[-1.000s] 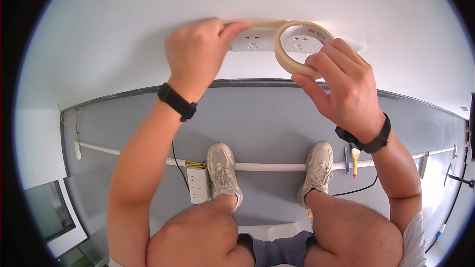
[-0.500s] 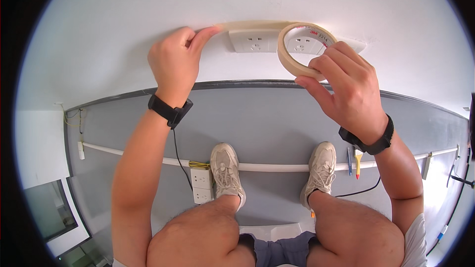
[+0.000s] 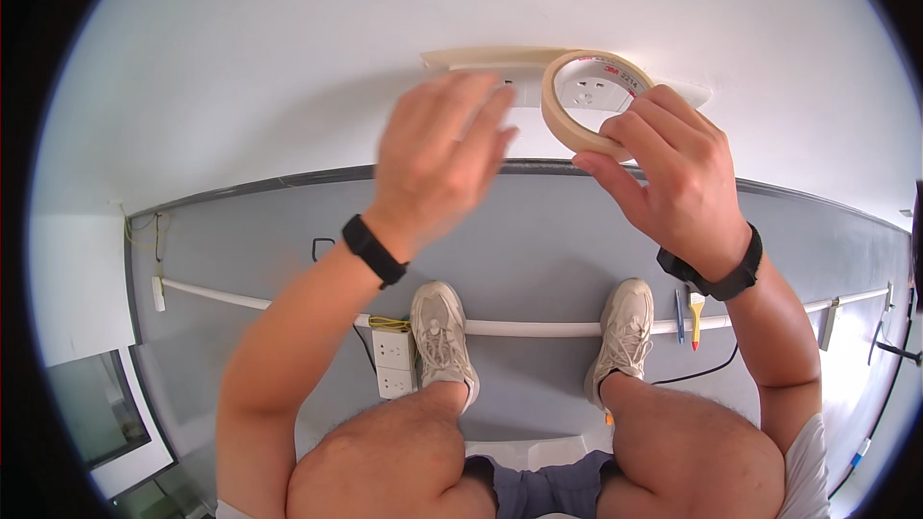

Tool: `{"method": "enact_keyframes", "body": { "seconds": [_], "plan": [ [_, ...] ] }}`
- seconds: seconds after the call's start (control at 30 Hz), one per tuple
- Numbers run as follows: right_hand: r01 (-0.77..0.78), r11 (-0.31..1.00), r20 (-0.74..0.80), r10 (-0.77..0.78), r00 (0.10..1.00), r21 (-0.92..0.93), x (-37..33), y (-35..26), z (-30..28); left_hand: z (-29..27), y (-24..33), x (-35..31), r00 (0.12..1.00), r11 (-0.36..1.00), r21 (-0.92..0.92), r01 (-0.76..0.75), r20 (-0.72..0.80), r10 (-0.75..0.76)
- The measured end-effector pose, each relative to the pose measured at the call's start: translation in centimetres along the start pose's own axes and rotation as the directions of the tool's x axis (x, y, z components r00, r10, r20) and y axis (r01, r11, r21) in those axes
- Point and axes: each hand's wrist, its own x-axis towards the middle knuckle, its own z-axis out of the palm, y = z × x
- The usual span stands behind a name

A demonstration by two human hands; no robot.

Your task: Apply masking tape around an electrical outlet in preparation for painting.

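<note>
My right hand (image 3: 678, 168) grips a roll of beige masking tape (image 3: 552, 108) by its lower right rim, fingers through the ring and thumb below. A strip of tape (image 3: 481, 57) runs left from the roll along the top edge of the white wall sockets (image 3: 529, 94). Its left end lies against the wall. One socket shows through the ring; the other is mostly covered by my left hand (image 3: 437, 149). That hand is in front of the sockets, just under the strip, slightly blurred, with its fingers stretched out and holding nothing.
A dark skirting strip (image 3: 538, 166) separates the white wall (image 3: 288, 29) from the grey floor (image 3: 519, 231). Across the floor runs a white pipe (image 3: 534, 328) by my shoes. A white socket box (image 3: 392, 365) stands at left; a brush (image 3: 695, 317) and a blue pen-like tool (image 3: 680, 315) lie right.
My left hand has let go of the strip's left end and moved right and down, in front of the left socket. My right hand and the tape roll stay nearly in place.
</note>
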Motion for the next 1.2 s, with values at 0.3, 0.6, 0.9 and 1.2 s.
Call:
{"method": "enact_keyframes", "body": {
  "seconds": [0.3,0.6,0.9,1.2],
  "plan": [
    [0.047,0.999,-0.026,-0.047,0.999,0.012,0.1,0.8,0.1,4.0,0.8,-1.3,0.952,0.983,0.182,0.024,0.297,-0.078],
    [0.065,0.997,0.017,-0.065,0.998,0.046,-0.3,2.0,-0.5,5.8,1.2,0.1,0.967,0.956,0.292,0.016,0.24,-0.089],
    [0.118,0.991,0.031,-0.12,0.992,0.058,-1.3,3.2,-1.8,6.1,2.5,0.6,0.966,0.95,0.313,-0.003,0.248,-0.078],
    [-0.044,0.978,-0.003,0.044,0.999,-0.204,-2.8,2.4,-3.9,6.0,4.4,1.7,0.954,0.933,0.361,0.017,0.273,-0.123]
  ]
}}
